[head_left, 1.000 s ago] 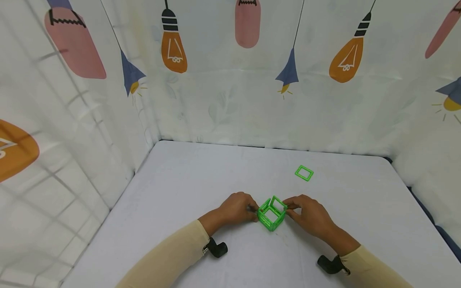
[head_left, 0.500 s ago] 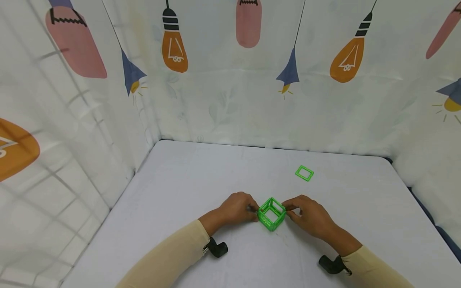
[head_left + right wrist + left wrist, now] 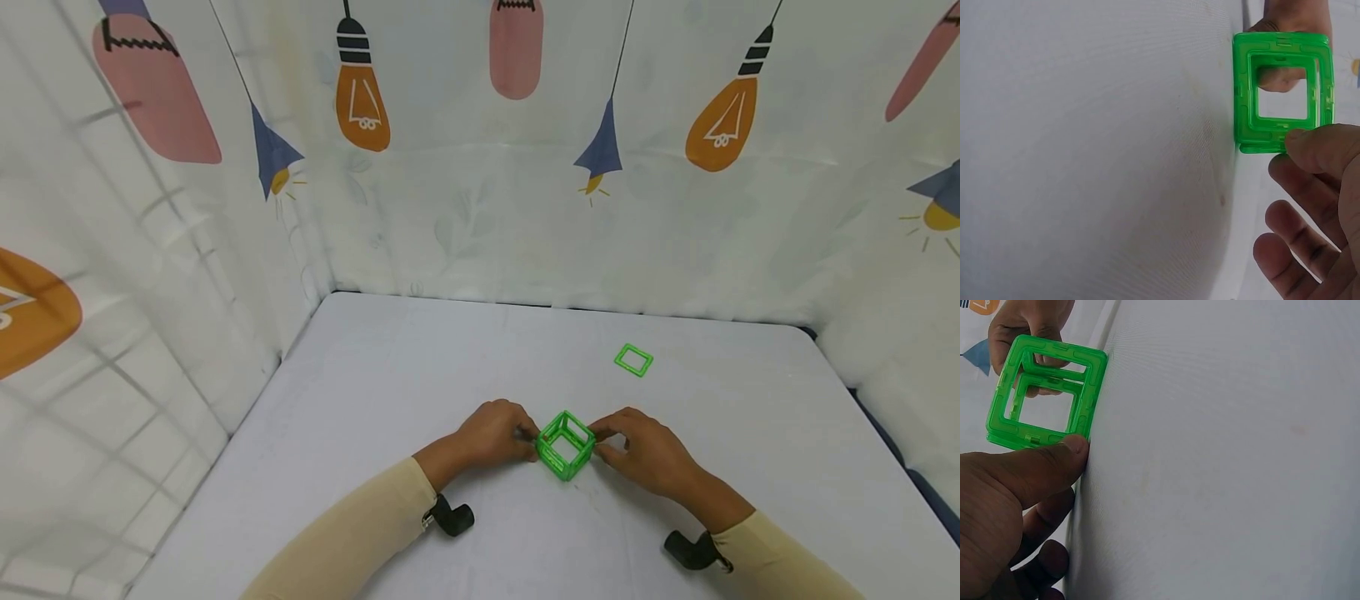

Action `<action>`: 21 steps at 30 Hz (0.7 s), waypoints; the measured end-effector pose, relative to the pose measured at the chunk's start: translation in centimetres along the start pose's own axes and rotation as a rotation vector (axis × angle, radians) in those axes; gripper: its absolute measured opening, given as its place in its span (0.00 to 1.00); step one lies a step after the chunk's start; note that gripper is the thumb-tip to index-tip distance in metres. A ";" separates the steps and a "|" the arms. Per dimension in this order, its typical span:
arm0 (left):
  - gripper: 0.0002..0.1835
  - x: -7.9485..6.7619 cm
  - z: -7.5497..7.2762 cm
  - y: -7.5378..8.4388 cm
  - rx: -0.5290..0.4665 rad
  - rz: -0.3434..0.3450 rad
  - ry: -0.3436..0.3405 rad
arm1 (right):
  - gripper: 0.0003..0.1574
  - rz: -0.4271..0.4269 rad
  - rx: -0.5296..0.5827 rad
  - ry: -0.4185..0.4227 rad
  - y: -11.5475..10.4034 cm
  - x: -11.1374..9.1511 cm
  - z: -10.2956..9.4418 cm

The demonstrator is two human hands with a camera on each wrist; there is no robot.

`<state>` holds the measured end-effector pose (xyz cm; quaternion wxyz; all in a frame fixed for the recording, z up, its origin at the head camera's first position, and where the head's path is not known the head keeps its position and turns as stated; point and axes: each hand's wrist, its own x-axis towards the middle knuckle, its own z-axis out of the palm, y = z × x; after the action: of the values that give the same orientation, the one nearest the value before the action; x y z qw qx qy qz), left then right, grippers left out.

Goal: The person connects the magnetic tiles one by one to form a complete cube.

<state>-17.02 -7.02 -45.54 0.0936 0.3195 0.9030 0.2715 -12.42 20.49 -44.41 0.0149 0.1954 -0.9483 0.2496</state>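
A cube of green square magnetic tiles point(image 3: 566, 476) stands on the white table between both hands, with its top uncovered in the head view. My left hand point(image 3: 493, 433) grips its left corner. In the left wrist view, the thumb point(image 3: 1063, 459) presses low on the tile frame point(image 3: 1060, 349), and the other fingers curl below. From the opposite side, my right hand point(image 3: 648, 450) pinches the cube's right corner. Its thumb point(image 3: 1319, 147) lies on the edge of the near tile point(image 3: 1244, 94), with the index finger beside it and the remaining fingers apart.
One loose green square tile point(image 3: 628, 368) lies flat farther back on the white table point(image 3: 420, 350). Behind the table hangs a white curtain point(image 3: 480, 208) printed with lamps and bulbs, and it continues along the left and right sides.
The tile on the cube's far right side, tilted outward a second ago, has swung upright against its neighbours under my right hand. My left hand has stayed in place; the loose tile has not moved.
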 end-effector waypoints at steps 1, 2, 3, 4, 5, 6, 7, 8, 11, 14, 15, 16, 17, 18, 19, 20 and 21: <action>0.13 0.0 0.0 0.0 0.002 0.001 0.000 | 0.20 0.002 -0.002 -0.001 0.0 0.0 0.0; 0.13 0.0 0.1 0.0 0.006 0.001 0.000 | 0.19 0.002 -0.003 -0.002 0.1 0.0 0.0; 0.13 0.0 0.1 0.0 0.009 0.001 0.000 | 0.19 0.002 -0.004 -0.001 0.1 0.0 0.0; 0.13 0.0 0.1 0.0 0.013 0.000 -0.001 | 0.19 0.001 -0.004 0.001 0.1 0.0 0.1; 0.13 0.0 0.1 0.0 0.016 0.000 0.000 | 0.19 0.001 -0.006 0.002 0.1 0.0 0.1; 0.13 0.0 0.1 0.0 0.019 0.002 0.001 | 0.19 0.000 -0.009 0.005 0.1 0.0 0.1; 0.13 0.0 0.2 0.0 0.021 0.004 0.002 | 0.18 0.001 -0.009 0.006 0.2 0.0 0.1; 0.13 -0.1 0.2 0.0 0.025 0.007 0.003 | 0.18 -0.001 -0.008 0.008 0.2 0.1 0.2; 0.13 -0.1 0.2 -0.1 0.030 0.020 0.009 | 0.17 0.001 -0.015 0.012 0.2 0.2 0.3; 0.13 -0.2 0.2 -0.2 0.033 0.028 0.013 | 0.16 0.000 -0.025 0.009 0.3 0.3 0.4; 0.13 -0.2 0.2 -0.2 0.032 0.029 0.014 | 0.16 0.001 -0.027 0.007 0.3 0.4 0.4; 0.12 -0.2 0.2 -0.2 0.033 0.030 0.014 | 0.16 0.001 -0.030 0.003 0.3 0.5 0.5; 0.12 -0.3 0.2 -0.1 0.036 0.031 0.014 | 0.17 0.001 -0.033 0.002 0.3 0.6 0.5; 0.12 -0.3 0.2 -0.1 0.037 0.032 0.015 | 0.17 0.002 -0.033 0.000 0.4 0.6 0.6; 0.11 -0.3 0.2 -0.1 0.041 0.034 0.016 | 0.17 0.005 -0.032 -0.002 0.4 0.7 0.6; 0.11 -0.3 0.2 0.0 0.044 0.035 0.017 | 0.17 0.007 -0.030 -0.004 0.4 0.8 0.6; 0.11 -0.3 0.2 0.0 0.048 0.037 0.018 | 0.18 0.012 -0.028 -0.007 0.4 0.9 0.7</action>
<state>-16.72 -7.16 -45.67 0.0726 0.3359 0.9041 0.2541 -13.32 20.13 -45.07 0.0129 0.1905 -0.9529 0.2358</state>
